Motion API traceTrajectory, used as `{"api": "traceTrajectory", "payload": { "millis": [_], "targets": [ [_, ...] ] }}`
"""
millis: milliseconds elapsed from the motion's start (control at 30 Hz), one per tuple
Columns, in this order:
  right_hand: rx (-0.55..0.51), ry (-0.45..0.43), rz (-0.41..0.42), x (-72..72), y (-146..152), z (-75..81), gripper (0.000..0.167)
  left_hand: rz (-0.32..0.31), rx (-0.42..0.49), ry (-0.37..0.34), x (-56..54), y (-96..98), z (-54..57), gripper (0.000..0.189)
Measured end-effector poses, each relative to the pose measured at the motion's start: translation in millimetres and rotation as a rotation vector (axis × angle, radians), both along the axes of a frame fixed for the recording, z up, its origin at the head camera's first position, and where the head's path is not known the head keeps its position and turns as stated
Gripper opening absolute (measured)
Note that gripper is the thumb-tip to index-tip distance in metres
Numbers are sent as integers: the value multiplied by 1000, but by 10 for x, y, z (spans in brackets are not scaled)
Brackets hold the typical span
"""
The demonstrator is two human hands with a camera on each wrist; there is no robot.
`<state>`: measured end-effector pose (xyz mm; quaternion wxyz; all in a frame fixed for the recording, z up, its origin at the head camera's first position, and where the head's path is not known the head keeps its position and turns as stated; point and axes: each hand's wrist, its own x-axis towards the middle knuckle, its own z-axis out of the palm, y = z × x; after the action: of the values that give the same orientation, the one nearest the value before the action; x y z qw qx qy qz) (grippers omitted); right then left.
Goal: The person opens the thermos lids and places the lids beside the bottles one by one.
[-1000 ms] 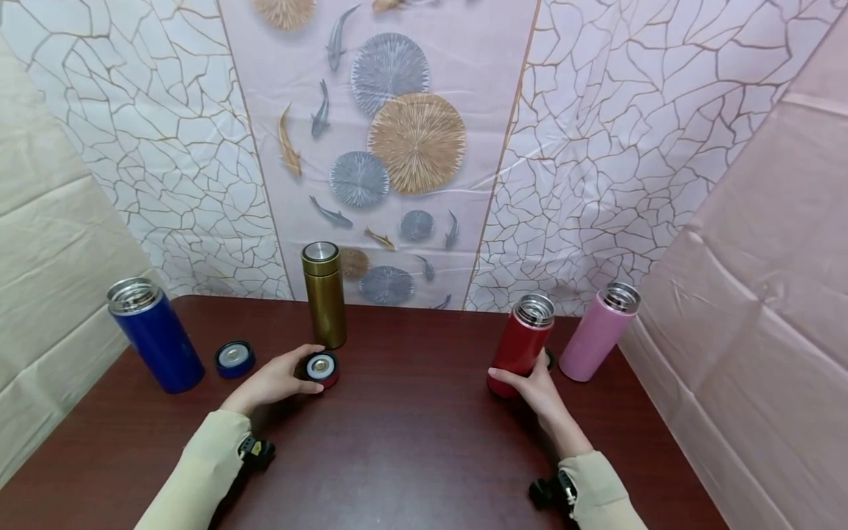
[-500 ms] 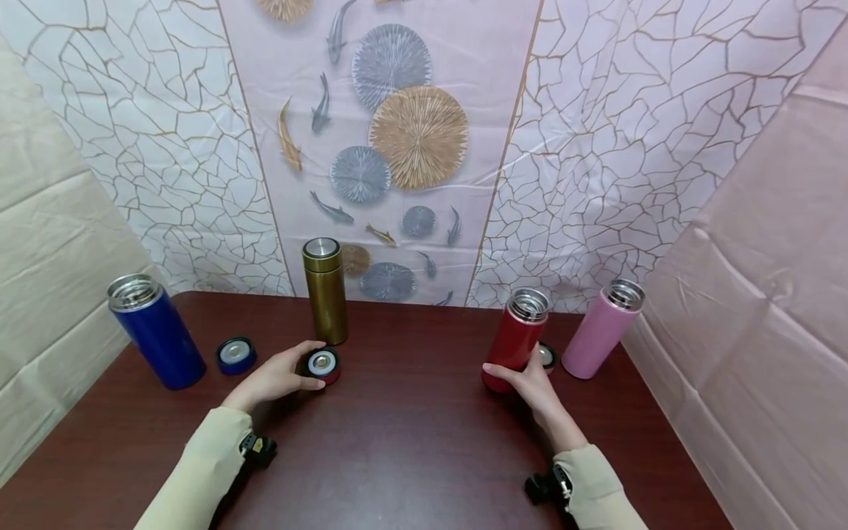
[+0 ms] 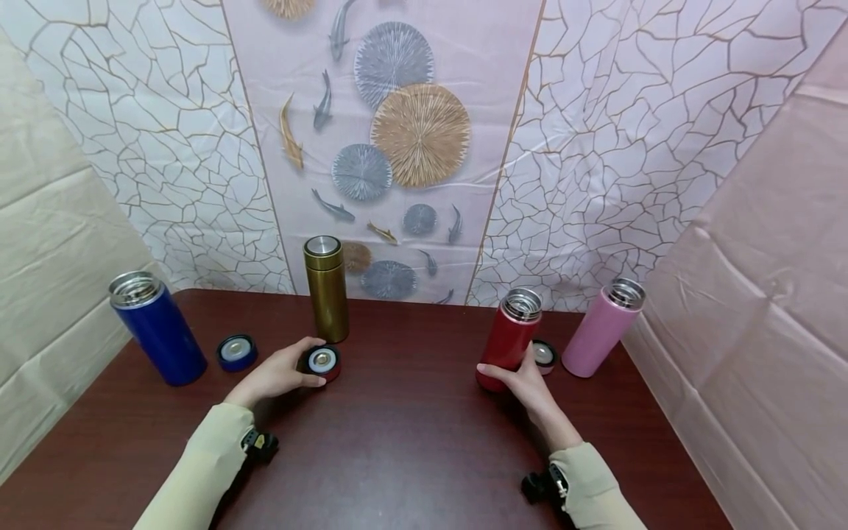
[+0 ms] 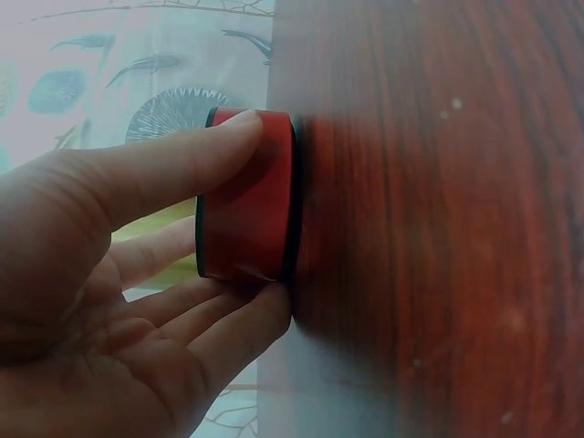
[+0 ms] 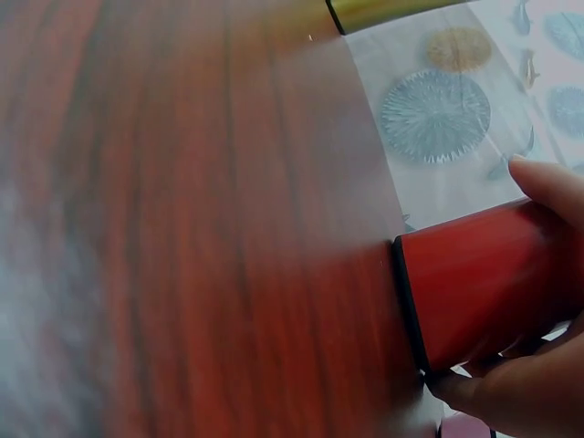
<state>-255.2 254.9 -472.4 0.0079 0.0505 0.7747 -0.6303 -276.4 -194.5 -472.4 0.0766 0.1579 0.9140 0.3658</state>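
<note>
The red bottle (image 3: 505, 342) is shifting leftward, away from the pink bottle (image 3: 601, 331).
The right hand (image 3: 533, 386) is holding it upright in its grip beside the pink lid (image 3: 543, 355); the left hand (image 3: 278, 373) is pinching the red lid (image 3: 323, 361) on the counter (image 3: 397, 442), just before the gold bottle (image 3: 327, 302).

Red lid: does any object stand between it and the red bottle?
Nothing visible does: only tabletop lies between the red lid, in the left hand, and the red bottle, in the right hand. The gold bottle stands behind the lid, off this path.
</note>
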Motion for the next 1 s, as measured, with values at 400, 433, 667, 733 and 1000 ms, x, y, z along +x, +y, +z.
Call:
{"api": "traceTrajectory", "payload": {
  "millis": [400, 433, 667, 733, 1000],
  "targets": [
    [2, 21, 2, 26, -43, -8, 94, 11, -11, -12, -16, 12, -7, 72],
    [0, 22, 3, 23, -47, -13, 94, 14, -11, -14, -18, 11, -9, 72],
    [-2, 28, 11, 45, -46, 3, 93, 28, 15, -23, 20, -3, -17, 81],
    [13, 35, 4, 77, -44, 49, 92, 26, 34, -17, 48, -17, -6, 82],
    [-153, 394, -182, 207, -67, 361, 92, 98, 77, 33, 186, -181, 330, 78]
  ]
}}
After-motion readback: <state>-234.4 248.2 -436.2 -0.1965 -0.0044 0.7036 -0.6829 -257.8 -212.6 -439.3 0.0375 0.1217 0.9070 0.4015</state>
